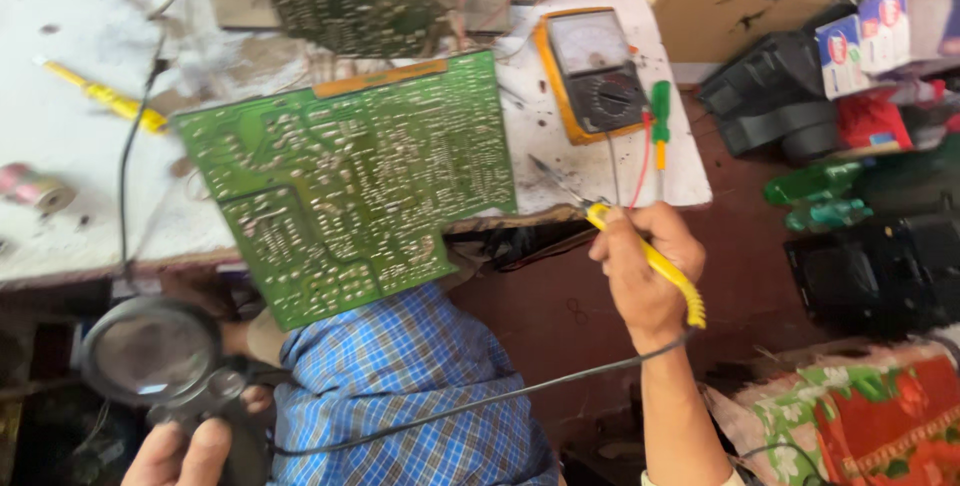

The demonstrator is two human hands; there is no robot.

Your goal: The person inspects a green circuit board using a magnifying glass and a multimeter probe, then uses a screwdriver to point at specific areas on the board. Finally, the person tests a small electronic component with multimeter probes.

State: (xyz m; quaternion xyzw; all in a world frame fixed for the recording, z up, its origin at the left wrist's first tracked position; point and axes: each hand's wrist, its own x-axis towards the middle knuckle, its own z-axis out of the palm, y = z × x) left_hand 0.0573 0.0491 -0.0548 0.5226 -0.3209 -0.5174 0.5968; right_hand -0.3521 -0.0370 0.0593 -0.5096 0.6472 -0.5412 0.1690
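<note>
White, stained table (70, 146) carries one green circuit board (350, 181) overhanging its front edge. Right hand (645, 271) clenches one yellow-handled soldering iron (650, 256); left hand (180, 451) grips one round magnifier (150, 351).

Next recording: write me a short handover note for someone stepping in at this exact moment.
Right hand: grips a yellow-handled soldering iron, tip over the white bench, off the board.
Left hand: holds a black magnifying glass low, beside the knee.
Green circuit board: solder side up, propped against the bench edge and the lap.
Analog multimeter and green screwdriver lie on the bench.
Done: nothing the view confirms. Left: iron has not yet touched the board.
</note>
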